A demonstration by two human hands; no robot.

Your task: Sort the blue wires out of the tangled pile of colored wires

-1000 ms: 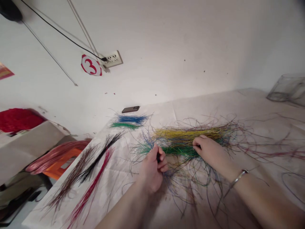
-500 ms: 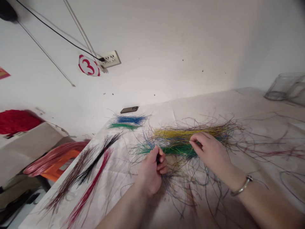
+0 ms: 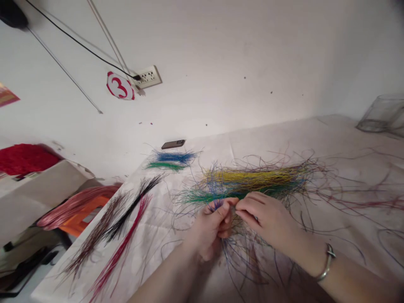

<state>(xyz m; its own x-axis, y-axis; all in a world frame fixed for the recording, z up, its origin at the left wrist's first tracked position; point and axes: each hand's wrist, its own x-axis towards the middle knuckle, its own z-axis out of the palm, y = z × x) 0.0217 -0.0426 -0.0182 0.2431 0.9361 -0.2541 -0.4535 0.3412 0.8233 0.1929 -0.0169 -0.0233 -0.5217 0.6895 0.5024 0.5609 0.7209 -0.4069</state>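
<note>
Over tangled coloured wire strands (image 3: 252, 179) on desk (image 3: 347, 134), pinching between left hand (image 3: 208, 231) and right hand (image 3: 268, 221), fingers (image 3: 246, 206) clamped together on them; separating apparently in hand, slow pull clear seemingly called for.

Insulated wires (image 3: 252, 179): fine, multicoloured, smooth glossy plastic coating. Bangle (image 3: 329, 263): polished bright metal. Table covering (image 3: 315, 134): white, matt, creased; paper or cloth unclear. Wall (image 3: 240, 54): smooth matt paint, few dark specks. Wall socket (image 3: 148, 77): pale plastic. Crate (image 3: 80, 214): orange plastic, smooth.
</note>
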